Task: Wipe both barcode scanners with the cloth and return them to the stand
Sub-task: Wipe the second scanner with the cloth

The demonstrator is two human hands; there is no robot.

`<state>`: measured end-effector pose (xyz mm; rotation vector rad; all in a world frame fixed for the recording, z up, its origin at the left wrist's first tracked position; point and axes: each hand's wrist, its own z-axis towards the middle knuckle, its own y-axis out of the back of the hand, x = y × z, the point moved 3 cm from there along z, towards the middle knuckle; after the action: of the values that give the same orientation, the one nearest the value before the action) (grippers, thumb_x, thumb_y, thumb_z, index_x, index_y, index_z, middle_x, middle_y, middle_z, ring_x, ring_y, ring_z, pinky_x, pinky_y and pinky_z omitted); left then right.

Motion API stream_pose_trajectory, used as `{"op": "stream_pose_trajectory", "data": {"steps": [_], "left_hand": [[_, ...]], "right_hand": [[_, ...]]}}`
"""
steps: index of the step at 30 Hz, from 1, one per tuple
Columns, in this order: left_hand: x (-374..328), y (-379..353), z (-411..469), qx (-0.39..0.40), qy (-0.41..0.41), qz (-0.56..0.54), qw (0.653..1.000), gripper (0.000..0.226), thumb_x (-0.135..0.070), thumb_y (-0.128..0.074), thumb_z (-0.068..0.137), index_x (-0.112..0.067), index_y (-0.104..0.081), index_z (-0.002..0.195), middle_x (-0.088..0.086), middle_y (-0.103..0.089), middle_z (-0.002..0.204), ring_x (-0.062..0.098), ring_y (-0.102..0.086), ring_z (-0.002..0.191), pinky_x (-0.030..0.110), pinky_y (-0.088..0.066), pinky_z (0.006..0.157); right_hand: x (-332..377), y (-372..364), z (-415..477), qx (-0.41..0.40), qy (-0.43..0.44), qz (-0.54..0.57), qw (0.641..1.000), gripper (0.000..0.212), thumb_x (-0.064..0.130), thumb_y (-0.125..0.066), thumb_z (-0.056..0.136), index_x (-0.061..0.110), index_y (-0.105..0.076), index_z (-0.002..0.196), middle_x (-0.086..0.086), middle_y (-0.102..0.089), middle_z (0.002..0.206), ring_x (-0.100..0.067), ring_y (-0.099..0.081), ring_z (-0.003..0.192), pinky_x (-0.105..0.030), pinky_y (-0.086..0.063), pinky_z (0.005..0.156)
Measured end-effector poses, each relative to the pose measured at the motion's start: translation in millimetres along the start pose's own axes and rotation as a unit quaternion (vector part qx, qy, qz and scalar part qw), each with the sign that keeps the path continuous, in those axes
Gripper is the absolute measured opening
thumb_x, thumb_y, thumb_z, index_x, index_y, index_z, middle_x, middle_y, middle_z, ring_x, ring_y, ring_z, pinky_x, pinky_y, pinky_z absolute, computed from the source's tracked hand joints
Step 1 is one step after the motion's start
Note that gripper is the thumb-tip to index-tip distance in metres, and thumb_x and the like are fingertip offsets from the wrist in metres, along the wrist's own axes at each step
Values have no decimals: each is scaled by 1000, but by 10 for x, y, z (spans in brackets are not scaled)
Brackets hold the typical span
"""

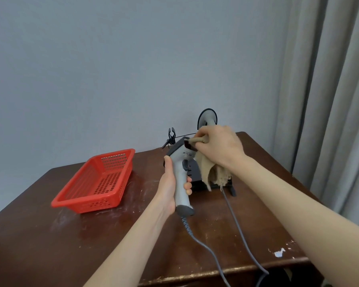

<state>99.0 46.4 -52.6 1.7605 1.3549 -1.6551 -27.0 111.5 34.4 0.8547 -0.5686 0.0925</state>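
My left hand (pixel 170 183) grips the handle of a grey barcode scanner (pixel 179 162), held upright above the table with its dark head pointing away. My right hand (pixel 220 148) holds a beige cloth (pixel 207 172) and presses a rolled part of it against the scanner's head; the rest of the cloth hangs down. Behind both hands stands the black stand (pixel 231 186). A second scanner (pixel 207 119) sits behind my right hand, mostly hidden, with only its dark rounded head and grey neck showing.
A red plastic basket (pixel 95 181) lies on the brown wooden table (pixel 50 235) to the left. Two grey cables (pixel 232 216) trail toward the table's front edge. A small black clip (pixel 171 135) stands by the wall. Grey curtains (pixel 330 100) hang at the right.
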Motion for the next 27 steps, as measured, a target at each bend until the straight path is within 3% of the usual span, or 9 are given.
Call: {"op": "stream_pose_trajectory", "data": {"steps": [2, 7, 12, 17, 22, 27], "left_hand": [[-1, -12, -6, 3, -5, 3, 1000, 73, -74, -34, 83, -7, -63, 85, 6, -50, 51, 14, -41, 36, 21, -39, 35], [-15, 43, -15, -15, -4, -2, 1000, 73, -74, -33, 83, -8, -61, 99, 5, -51, 53, 12, -41, 36, 20, -38, 36], [-27, 12, -27, -12, -3, 13, 1000, 73, -74, -33, 84, -8, -64, 85, 6, -50, 51, 15, -41, 36, 22, -38, 37], [-24, 38, -44, -15, 3, 10, 1000, 72, -74, -35, 83, -9, -62, 98, 6, -52, 55, 13, -42, 37, 21, -39, 37], [-39, 4, -49, -12, -5, 24, 1000, 72, -73, -33, 85, -7, -64, 87, 7, -50, 51, 15, -42, 37, 23, -39, 39], [-38, 35, -52, -19, 1, 15, 1000, 70, -73, -34, 85, -9, -63, 94, 6, -52, 54, 14, -42, 38, 22, -39, 38]], "right_hand": [[51, -42, -17, 25, 9, 63, 998, 14, 28, -59, 83, 29, -69, 94, 3, -65, 83, -22, -58, 89, -32, -47, 70], [-155, -21, 23, 33, -37, -103, 993, 19, 29, -53, 88, 24, -69, 98, -4, -66, 93, -27, -59, 85, -30, -43, 65], [19, -58, -25, 22, 15, 48, 998, 13, 25, -59, 83, 28, -69, 92, 3, -65, 82, -21, -57, 84, -27, -39, 65], [-119, -42, 29, 28, -27, -89, 995, 23, 24, -52, 85, 27, -71, 98, -3, -66, 89, -27, -60, 86, -29, -40, 64], [20, -20, 13, 12, 8, 12, 1000, 18, 25, -58, 83, 28, -68, 96, -3, -67, 91, -27, -57, 92, -31, -42, 69], [-92, -38, 35, 34, -20, -52, 998, 20, 25, -54, 86, 27, -70, 97, -3, -68, 96, -28, -60, 91, -30, -42, 68]]}}
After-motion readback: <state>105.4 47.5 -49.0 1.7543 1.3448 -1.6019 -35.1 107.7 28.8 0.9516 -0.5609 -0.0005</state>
